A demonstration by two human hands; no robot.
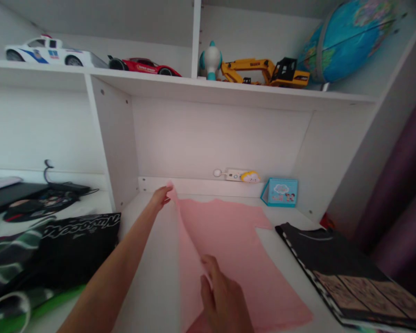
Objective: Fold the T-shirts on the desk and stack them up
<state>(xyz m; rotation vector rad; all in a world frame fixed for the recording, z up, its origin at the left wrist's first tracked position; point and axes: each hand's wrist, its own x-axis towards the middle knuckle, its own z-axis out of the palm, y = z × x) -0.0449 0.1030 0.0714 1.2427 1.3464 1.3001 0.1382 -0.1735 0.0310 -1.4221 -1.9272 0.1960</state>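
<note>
A pink T-shirt lies spread on the white desktop, one sleeve pointing right and its left side lifted into a fold. At the far left corner of the shirt, my left hand pinches the cloth and holds it slightly up. My right hand is over the lower middle of the shirt, thumb and forefinger closed at the folded edge. The lower part of that hand is cut off by the frame's bottom.
Dark folded shirts lie stacked at right; black and green clothes lie at left. A blue desk calendar and a power strip are at the back. Above, a shelf carries toy vehicles and a globe.
</note>
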